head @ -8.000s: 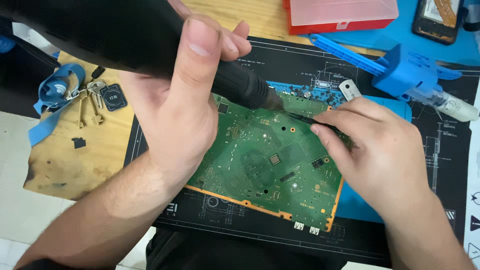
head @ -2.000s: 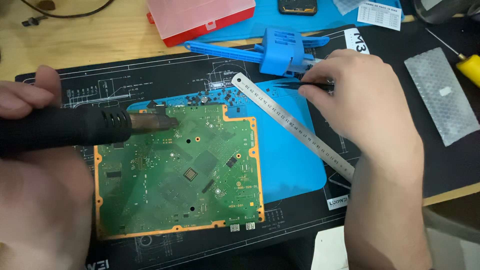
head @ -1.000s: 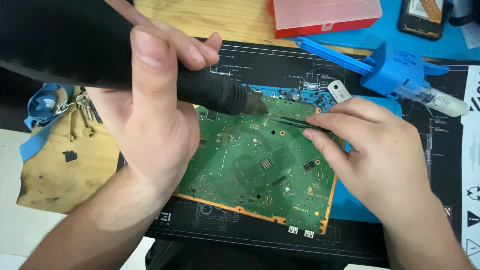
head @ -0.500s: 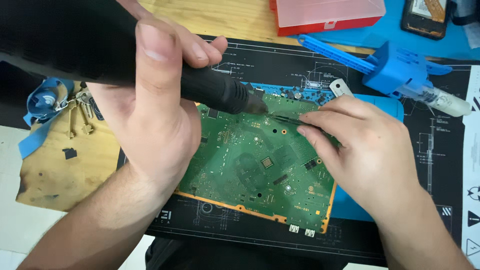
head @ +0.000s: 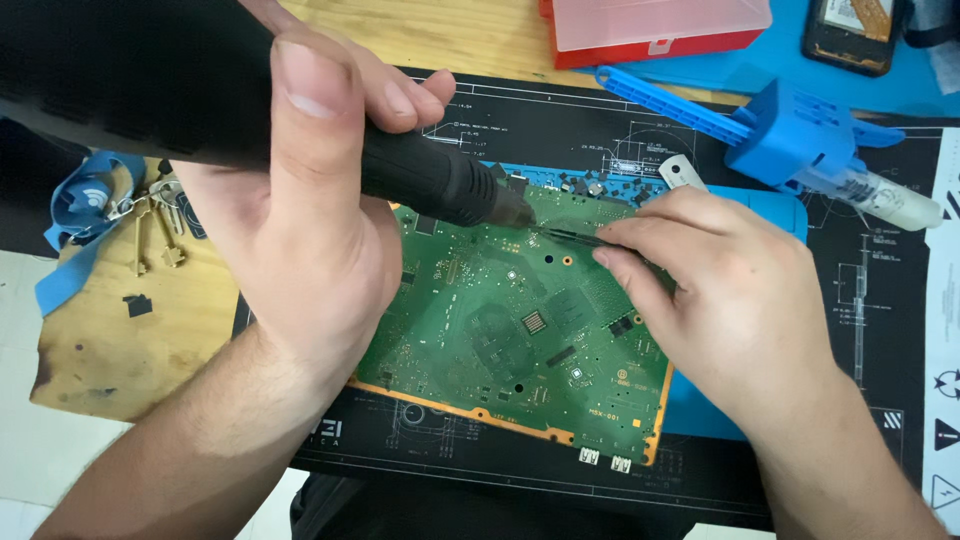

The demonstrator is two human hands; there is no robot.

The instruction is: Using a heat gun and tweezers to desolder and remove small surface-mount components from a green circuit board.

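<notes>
My left hand (head: 300, 200) grips a thick black hot-air tool (head: 430, 185), its nozzle pointing right and down at the top edge of a green circuit board (head: 510, 330). My right hand (head: 720, 290) pinches thin black tweezers (head: 565, 235), whose tips meet the board just below the nozzle. The board has an orange rim and lies on a blue mat (head: 700, 410), which rests on a larger black work mat (head: 560, 120).
A blue plastic clamp frame (head: 780, 130) and a white syringe tube (head: 890, 200) lie at the upper right. A red parts box (head: 650, 30) and a phone (head: 850, 30) sit at the back. Keys on a blue lanyard (head: 110, 210) lie at the left.
Two seconds ago my right hand was at the blue clamp and the tool lay over the board's left; now both hands meet at the board's top edge. Little movement in the last half second.
</notes>
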